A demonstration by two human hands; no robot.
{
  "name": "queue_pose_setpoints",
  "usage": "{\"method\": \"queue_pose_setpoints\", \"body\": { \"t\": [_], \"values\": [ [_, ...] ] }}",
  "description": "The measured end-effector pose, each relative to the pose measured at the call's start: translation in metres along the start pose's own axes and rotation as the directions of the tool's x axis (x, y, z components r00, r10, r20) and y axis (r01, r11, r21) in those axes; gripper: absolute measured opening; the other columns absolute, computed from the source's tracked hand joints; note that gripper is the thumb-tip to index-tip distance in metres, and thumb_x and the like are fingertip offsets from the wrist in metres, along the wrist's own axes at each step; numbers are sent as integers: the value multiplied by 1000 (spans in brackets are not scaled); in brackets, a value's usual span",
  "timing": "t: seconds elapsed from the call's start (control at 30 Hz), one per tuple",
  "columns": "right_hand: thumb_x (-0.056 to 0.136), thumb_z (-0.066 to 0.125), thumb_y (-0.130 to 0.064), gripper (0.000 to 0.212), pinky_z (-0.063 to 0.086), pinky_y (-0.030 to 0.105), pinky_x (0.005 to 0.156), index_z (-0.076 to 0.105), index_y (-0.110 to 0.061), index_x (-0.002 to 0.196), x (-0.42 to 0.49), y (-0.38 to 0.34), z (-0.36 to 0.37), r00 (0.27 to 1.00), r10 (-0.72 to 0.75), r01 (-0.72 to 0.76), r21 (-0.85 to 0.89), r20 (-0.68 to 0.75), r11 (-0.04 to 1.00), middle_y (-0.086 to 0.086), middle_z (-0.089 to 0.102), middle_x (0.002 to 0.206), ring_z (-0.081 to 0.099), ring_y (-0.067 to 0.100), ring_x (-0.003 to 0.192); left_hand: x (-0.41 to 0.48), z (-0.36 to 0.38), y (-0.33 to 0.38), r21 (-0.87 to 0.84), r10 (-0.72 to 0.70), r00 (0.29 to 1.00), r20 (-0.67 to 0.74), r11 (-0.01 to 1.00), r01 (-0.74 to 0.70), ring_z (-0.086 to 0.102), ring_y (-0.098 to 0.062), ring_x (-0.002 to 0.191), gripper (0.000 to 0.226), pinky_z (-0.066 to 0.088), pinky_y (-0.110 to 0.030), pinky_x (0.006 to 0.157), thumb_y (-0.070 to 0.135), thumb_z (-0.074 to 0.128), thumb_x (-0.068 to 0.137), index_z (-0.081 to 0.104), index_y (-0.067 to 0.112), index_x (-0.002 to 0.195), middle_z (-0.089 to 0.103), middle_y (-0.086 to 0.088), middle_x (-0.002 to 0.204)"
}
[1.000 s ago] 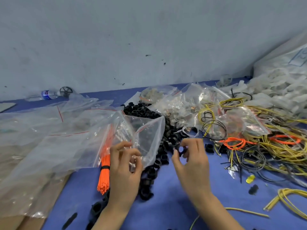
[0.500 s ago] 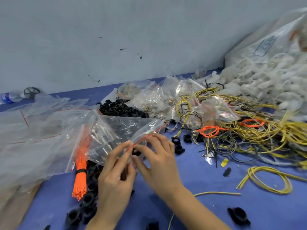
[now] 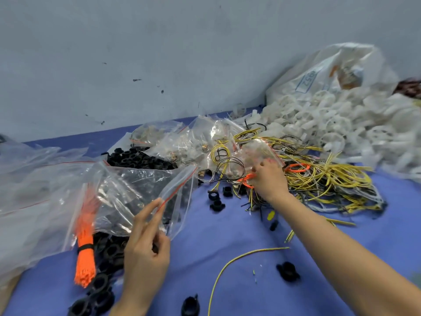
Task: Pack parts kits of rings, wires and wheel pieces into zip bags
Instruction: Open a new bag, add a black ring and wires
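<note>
Delta vs half a second ago: the right hand (image 3: 270, 181) has left the mouth of the zip bag (image 3: 141, 185) and is now out over the wire heap (image 3: 319, 179), toward the far right of the desk (image 3: 227, 236). Its fingertips sit on an orange wire coil (image 3: 247, 181). The frame is smeared there, so it is impossible to tell whether the grip has closed. The left hand (image 3: 145, 249) is unchanged: thumb and fingers pinch the bag's red zip strip and hold the mouth open toward the right, by the left part of the near edge.

Read: the ring step looks done for this kit and the wire step is in hand. Dark pieces show through the bag, but some may lie under it rather than inside. The wheel piece and sealing look still to come, since the mouth is open.

Counts:
- zip bag in hand: 1
- orange wire coils: 2, one under the right hand and the second (image 3: 296, 167) just beyond it
- orange tie bundle (image 3: 85, 247): 1, top end under clear film
- loose black rings on bare desk: at least 3 clustered (image 3: 216, 205) between the hands, 1 (image 3: 288, 271) below the right forearm, 1 (image 3: 190, 305) at the near edge
- black ring heap (image 3: 136, 158) toward the far edge: too many to count
- loose yellow wire (image 3: 239, 258): 1
- white wheel pieces (image 3: 341, 133): heap at the far right corner, uncountable
</note>
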State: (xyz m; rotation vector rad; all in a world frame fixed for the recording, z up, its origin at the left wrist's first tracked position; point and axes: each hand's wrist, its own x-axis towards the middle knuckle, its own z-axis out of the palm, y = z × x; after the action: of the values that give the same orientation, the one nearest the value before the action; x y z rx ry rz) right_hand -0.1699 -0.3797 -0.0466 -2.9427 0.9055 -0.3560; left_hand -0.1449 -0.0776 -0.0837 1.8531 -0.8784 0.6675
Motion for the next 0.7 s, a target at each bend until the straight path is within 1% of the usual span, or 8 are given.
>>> {"method": "queue_pose_setpoints", "body": {
  "t": [0.17, 0.23, 0.3, 0.4, 0.47, 0.53, 0.6, 0.7],
  "values": [
    [87, 53, -7, 30, 41, 39, 89, 58, -14, 116, -8, -3, -1, 992, -120, 126, -224, 40, 966, 13, 59, 119, 51, 33, 113, 1, 3, 1, -13, 80, 997, -9, 997, -80, 48, 17, 103, 43, 34, 1, 80, 6, 41, 87, 58, 8, 127, 38, 29, 138],
    [88, 56, -9, 15, 47, 33, 78, 65, -13, 99, -12, -4, -11, 996, -88, 88, 109, -8, 990, 7, 65, 96, 59, 27, 96, 1, 4, 0, -26, 72, 997, -20, 997, -72, 50, 15, 97, 44, 35, 1, 78, -1, 43, 84, 60, 5, 125, 40, 30, 136],
    [89, 58, -8, 9, 52, 21, 64, 64, -14, 86, -10, -2, -31, 997, 31, 13, 551, -70, 834, -1, 62, 78, 61, 14, 72, 2, 4, 0, -38, 58, 998, -26, 998, -59, 52, 12, 90, 47, 35, 1, 76, -5, 45, 80, 61, 4, 124, 41, 30, 135],
    [91, 56, -9, 11, 42, 9, 49, 66, -10, 96, 15, 27, -71, 932, 273, 3, 757, -239, 653, -1, 62, 82, 58, 10, 66, 2, 4, -1, -37, 41, 999, -22, 998, -42, 52, 10, 83, 47, 35, 0, 74, -5, 46, 80, 61, 4, 124, 43, 28, 132],
    [87, 58, -13, 20, 41, 22, 55, 70, -6, 102, 36, 61, -89, 863, 424, -68, 768, -275, 637, 5, 64, 83, 56, 17, 71, 2, 3, -1, -28, 45, 999, -22, 999, -46, 51, 10, 79, 44, 35, 0, 73, -1, 45, 83, 61, 3, 124, 48, 22, 129],
    [85, 60, -14, 23, 41, 31, 61, 70, -1, 100, 50, 93, -92, 861, 486, -254, 701, -149, 666, 13, 66, 90, 55, 23, 75, 2, 3, 0, -16, 63, 998, -18, 998, -63, 51, 9, 80, 41, 35, -1, 75, 8, 42, 88, 61, 4, 123, 53, 15, 125],
    [86, 61, -13, 16, 41, 32, 61, 67, 1, 90, 52, 110, -83, 887, 462, -403, 510, 14, 760, 17, 64, 89, 54, 24, 76, 1, 4, 1, -6, 71, 997, -9, 997, -71, 51, 8, 80, 41, 36, -2, 75, 12, 40, 89, 62, 4, 123, 53, 10, 124],
    [85, 59, -10, 7, 45, 33, 65, 64, -6, 82, 52, 114, -65, 920, 382, -391, 280, 89, 876, 14, 61, 82, 56, 24, 74, -1, 6, -1, 3, 65, 998, -22, 998, -65, 51, 6, 80, 40, 38, -5, 75, 8, 42, 88, 65, 4, 120, 57, 2, 122]
  ]
}}
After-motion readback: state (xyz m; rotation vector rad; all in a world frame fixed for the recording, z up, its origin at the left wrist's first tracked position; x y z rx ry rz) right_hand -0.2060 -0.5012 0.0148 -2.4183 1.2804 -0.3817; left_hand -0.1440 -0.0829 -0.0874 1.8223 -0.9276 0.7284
